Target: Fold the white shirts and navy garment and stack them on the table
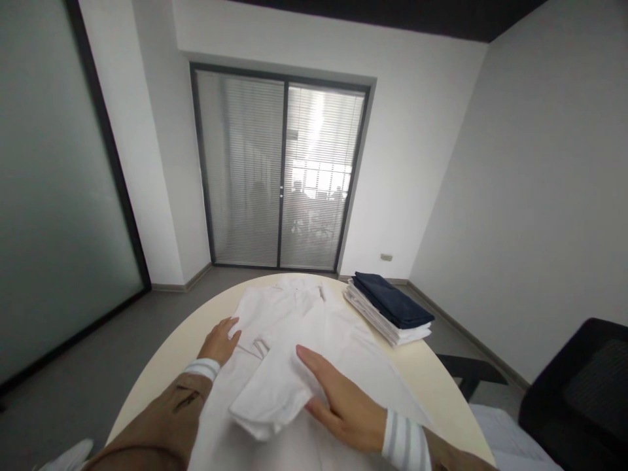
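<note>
A white shirt [363,353] lies spread on the round table, its collar toward the far edge. One sleeve [275,392] is folded across the shirt's middle, its cuff end pointing toward me and a little raised. My right hand [346,402] has that sleeve between its thumb and fingers, from the right side. At the shirt's left edge rests my left hand [219,341], thumb and fingers apart, fingertips touching the fabric. The undersides of both hands are hidden.
A stack of folded white clothes [375,317] with a folded navy garment [392,301] on top stands at the table's right. The pale tabletop [161,373] has a curved edge. A black chair [579,392] is at the right; glass doors [279,170] are beyond the table.
</note>
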### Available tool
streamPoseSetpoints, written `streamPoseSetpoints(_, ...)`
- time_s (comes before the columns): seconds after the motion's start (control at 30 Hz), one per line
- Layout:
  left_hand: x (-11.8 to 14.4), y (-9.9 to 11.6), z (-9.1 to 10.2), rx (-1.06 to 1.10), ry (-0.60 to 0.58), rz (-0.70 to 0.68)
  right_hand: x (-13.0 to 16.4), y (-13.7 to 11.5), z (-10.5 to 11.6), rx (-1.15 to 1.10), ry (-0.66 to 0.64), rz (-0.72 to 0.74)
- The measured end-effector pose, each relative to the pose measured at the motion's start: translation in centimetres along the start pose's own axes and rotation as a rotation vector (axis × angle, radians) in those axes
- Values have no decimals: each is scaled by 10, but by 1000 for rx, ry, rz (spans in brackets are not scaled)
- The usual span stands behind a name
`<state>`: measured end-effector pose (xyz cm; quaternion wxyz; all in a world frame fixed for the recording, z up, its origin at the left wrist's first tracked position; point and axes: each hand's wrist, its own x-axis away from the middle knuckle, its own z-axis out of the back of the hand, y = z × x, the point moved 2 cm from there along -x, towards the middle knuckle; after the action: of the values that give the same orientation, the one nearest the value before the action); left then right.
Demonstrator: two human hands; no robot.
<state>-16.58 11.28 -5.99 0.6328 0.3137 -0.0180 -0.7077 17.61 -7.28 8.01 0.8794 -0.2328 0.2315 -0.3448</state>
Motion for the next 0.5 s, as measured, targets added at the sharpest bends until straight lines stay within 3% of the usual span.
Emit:
streamPoseSetpoints(0.1,0,-2,0,49,8,20,-7,19,-4,133,-116,-95)
streamPoseSetpoints(0.27,-4,-4,1,124,41,28,3,71,1,291,95,-450)
streamPoseSetpoints(0.5,-4,-6,2,196,62,14,18,114,-17,28,289,-420)
